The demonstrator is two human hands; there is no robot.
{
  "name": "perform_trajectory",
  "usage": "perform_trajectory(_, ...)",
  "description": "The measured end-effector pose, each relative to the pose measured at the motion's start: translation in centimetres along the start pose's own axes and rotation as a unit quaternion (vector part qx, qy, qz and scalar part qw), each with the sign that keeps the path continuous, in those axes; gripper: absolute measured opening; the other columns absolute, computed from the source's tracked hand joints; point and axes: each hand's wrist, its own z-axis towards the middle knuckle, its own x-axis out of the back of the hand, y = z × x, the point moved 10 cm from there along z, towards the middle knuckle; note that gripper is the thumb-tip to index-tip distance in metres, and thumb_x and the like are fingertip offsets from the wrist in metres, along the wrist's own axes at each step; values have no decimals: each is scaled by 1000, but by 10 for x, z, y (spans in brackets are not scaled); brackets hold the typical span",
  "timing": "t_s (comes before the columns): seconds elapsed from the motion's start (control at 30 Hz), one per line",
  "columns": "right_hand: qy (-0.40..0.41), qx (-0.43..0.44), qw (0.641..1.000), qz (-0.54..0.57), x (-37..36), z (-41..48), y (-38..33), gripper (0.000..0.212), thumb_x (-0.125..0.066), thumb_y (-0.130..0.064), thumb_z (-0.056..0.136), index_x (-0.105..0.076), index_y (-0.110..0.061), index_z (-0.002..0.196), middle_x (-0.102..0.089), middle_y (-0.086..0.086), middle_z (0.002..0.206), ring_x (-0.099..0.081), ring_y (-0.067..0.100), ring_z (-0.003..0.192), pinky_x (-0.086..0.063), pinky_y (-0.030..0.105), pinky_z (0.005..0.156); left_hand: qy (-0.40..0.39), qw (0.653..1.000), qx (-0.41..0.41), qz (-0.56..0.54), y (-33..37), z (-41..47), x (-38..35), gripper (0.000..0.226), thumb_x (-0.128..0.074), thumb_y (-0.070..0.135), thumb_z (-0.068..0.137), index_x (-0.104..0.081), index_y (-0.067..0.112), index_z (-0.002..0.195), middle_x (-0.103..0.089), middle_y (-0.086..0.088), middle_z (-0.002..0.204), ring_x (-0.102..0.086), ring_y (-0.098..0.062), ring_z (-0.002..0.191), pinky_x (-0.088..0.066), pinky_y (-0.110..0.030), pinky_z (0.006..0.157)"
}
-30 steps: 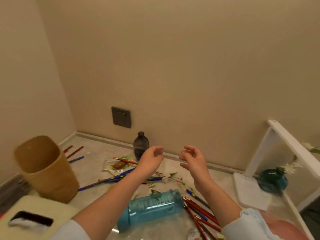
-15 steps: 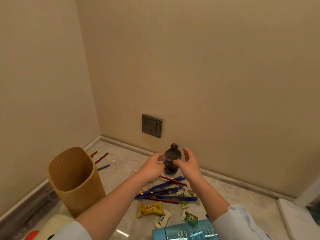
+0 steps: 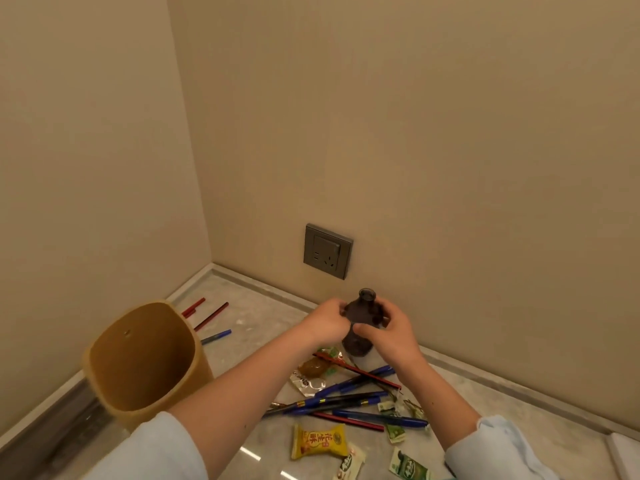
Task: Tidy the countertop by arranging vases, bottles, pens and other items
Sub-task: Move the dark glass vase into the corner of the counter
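Note:
A small dark glass vase (image 3: 361,317) stands upright on the marble countertop (image 3: 256,323) close to the back wall. My left hand (image 3: 327,322) grips its left side and my right hand (image 3: 388,327) wraps its right side and front. Below the vase lies a loose pile of blue and red pens (image 3: 349,400) mixed with snack wrappers. A tan pen holder (image 3: 145,362) stands open and upright at the left. Three more pens (image 3: 207,318) lie in the back left corner.
A yellow snack packet (image 3: 320,441) and green-and-white wrappers (image 3: 408,467) lie near the front. A grey wall socket (image 3: 327,250) sits just above the vase. Walls meet in a corner at the back left. A white object's edge (image 3: 623,452) shows at the far right.
The view swung left and down. Both hands reached forward from mid-air to the dark vase and closed on its two sides. The blue bottle and white lamp left the view.

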Motion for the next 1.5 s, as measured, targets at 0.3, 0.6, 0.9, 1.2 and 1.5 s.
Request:
perform_trajectory(0.3,-21,58,997,53,-59,5,-98,63,-82,-10,72,-54,-16,129,-62,1,117,-59,19,107,-54,41,93,-6,994,-7,113,21,-27,125,38,-46,10,90,-56,12,126,-62,-11,119,-58,-28,110,-50,-41,97)
perform_trajectory(0.6,-51,97,993,44,-165,28,-151,53,-82,-12,73,-58,-20,120,-61,1,114,-59,20,104,-55,43,90,1,1000,2,28,-28,-48,236,45,-43,6,96,-45,19,139,-58,-2,123,-60,-14,107,-53,-29,90)
perform_trajectory(0.9,-64,66,996,9,-237,83,-119,58,-84,-12,69,-60,-14,121,-64,4,113,-62,22,102,-55,40,88,46,987,52,-145,-116,6,261,49,-39,-3,95,-47,19,138,-54,-1,130,-57,-17,117,-49,-29,93)
perform_trajectory(1.2,-73,62,995,-18,-274,115,-101,63,-85,-12,67,-59,-13,125,-64,4,117,-62,19,105,-53,36,92,120,977,5,-174,-157,41,262,60,-38,-18,88,-44,9,140,-47,-3,144,-45,-21,133,-34,-36,112)
perform_trajectory(1.5,-52,80,995,-25,-285,118,-102,62,-84,-16,70,-58,-14,127,-63,-1,117,-59,14,106,-51,30,91,172,966,3,-192,-178,46,264,72,-32,-23,81,-43,15,141,-50,-9,142,-47,-21,131,-37,-39,112)
